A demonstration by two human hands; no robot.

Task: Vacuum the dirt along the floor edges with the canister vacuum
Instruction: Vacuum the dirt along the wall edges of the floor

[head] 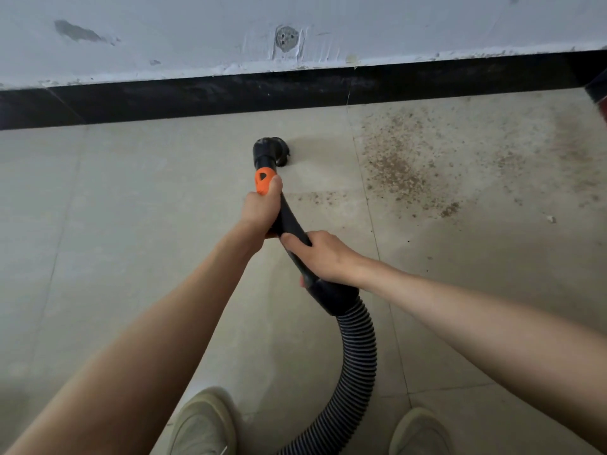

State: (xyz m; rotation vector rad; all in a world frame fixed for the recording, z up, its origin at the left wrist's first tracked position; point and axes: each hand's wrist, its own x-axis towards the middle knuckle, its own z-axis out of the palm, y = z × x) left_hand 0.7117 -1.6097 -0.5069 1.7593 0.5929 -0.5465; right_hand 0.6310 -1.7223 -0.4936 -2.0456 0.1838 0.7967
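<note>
Head view, placed against the black baseboard [295, 90] running across the top, under the scuffed pale wall [328, 21].

Round black nozzle [272, 151] down on the beige tiled floor [131, 208], near the baseboard but apart from it, a strip of bare tile between the two. Behind the nozzle, toward the person, an orange collar [263, 182] on the black wand [289, 221].

Left hand [261, 210] wrapped round the wand just behind the orange collar, thumb lying up along it. Right hand [323, 256] gripping the wand's lower end where it widens into the cuff, fingers curled under. Both forearms bare, reaching in from the bottom corners.

Ribbed black hose [356, 356] curving from the cuff down and away from the baseboard, passing between two pale shoes [203, 425] at the bottom edge (canister itself out of sight).

Brown dirt [404, 172] scattered right of the nozzle, thickest past the tile joint, thinning toward the baseboard; a few specks trailing left to just beside the wand. One pale chip [551, 219] further right.

Left of the nozzle, open tile along the baseboard. At the far right edge, a dark object with a red tinge [599, 90], too cropped to identify.
</note>
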